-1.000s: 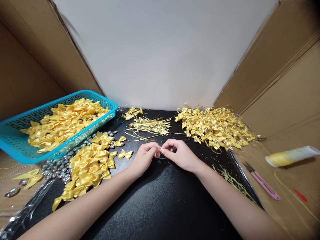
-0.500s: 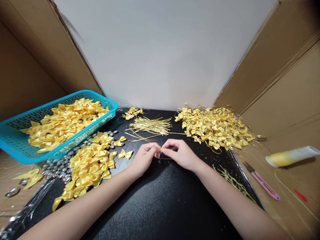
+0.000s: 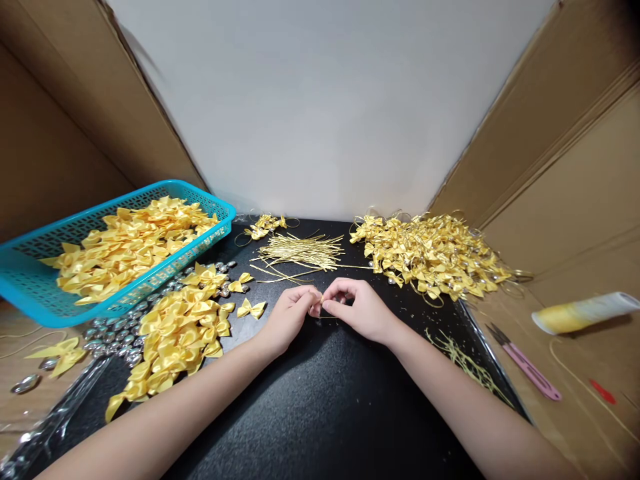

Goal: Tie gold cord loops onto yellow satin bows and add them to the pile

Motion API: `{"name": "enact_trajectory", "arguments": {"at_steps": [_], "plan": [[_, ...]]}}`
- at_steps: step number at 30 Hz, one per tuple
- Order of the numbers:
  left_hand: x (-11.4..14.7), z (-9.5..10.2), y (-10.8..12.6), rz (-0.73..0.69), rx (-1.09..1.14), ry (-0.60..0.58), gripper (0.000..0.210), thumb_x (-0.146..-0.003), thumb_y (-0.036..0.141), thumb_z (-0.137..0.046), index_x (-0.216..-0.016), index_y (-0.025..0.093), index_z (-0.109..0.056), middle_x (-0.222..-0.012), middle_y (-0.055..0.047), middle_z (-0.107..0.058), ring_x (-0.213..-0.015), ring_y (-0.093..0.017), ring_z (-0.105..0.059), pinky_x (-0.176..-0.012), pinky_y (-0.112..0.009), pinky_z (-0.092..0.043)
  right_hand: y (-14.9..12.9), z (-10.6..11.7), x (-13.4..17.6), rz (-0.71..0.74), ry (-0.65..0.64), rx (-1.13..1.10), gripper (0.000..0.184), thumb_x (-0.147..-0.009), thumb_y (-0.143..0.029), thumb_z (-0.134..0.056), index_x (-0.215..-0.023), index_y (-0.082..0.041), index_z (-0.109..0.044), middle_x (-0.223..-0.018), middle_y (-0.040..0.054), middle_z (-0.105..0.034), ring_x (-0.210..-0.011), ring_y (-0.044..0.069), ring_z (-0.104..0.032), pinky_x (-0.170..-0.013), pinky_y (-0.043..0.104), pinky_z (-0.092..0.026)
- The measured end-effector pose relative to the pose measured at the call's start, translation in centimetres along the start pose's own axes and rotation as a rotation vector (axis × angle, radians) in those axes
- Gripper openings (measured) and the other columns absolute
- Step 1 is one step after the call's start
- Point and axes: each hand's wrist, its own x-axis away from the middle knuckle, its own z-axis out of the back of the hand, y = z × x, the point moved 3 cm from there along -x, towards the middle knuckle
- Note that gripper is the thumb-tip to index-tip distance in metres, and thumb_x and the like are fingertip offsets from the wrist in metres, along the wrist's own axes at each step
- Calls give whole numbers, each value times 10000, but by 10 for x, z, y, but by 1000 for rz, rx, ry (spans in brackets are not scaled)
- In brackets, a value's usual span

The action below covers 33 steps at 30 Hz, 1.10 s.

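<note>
Both hands (image 3: 320, 308) pinch a small bow (image 3: 321, 301) mid-mat (image 3: 320, 413), piles well apart.

Tiny yellow bow piece (image 3: 321, 302) pinched between your fingertips.
You hold it just above the black tabletop (image 3: 320, 400); a thin gold string (image 3: 327, 317) trails beneath, mostly hidden.

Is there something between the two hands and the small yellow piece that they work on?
No. The left hand and the right hand already pinch the small yellow piece between their fingertips, above the black mat. Nothing visible lies between them.
</note>
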Motion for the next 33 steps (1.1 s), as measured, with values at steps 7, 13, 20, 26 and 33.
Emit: {"name": "enact_trajectory", "arguments": {"at_steps": [7, 13, 20, 26, 33], "plan": [[0, -7, -4, 104, 201, -39, 182, -704, 282, -556, -569, 160, -550, -557, 30, -484, -568, -109, -410, -595, -246, -350, -7, 2, 1, 96, 82, 100, 152, -755, -78, -583, -649, -183, -614, -698, -14, -613, -674, 122, -523, -640, 259, -395], [0, -10, -4, 174, 341, -57, 157, -684, 270, -612, -595, 152, -560, -572, 27, -499, -570, -99, -437, -606, -236, -388, -11, 2, 5, 194, 160, 280, 146, -759, -91, -618, -654, -193, -610, -733, -8, -628, -776, 158, -564, -745, 315, -391], [-2, -8, -7, 174, 359, -31, 141, -654, 252, -627, -581, 143, -575, -585, 16, -527, -574, -88, -446, -602, -218, -385, -12, 3, 7, 229, 213, 397, 122, -772, -141, -640, -671, -210, -644, -742, -11, -656, -804, 175, -577, -785, 352, -367], [-2, -6, -4, 121, 274, -15, 193, -693, 303, -608, -584, 153, -555, -594, 11, -528, -584, -101, -460, -613, -234, -400, -13, 11, 5, 247, 239, 378, 95, -748, -124, -610, -706, -208, -622, -762, -2, -650, -798, 177, -581, -775, 347, -374], [1, 2, 6, -43, 33, 21, 232, -759, 293, -577, -563, 169, -570, -608, 11, -560, -616, -125, -475, -646, -252, -404, -19, 14, 11, 474, 223, 633, 19, -782, -230, -638, -780, -224, -620, -821, -4, -678, -827, 186, -560, -831, 384, -285]]}}
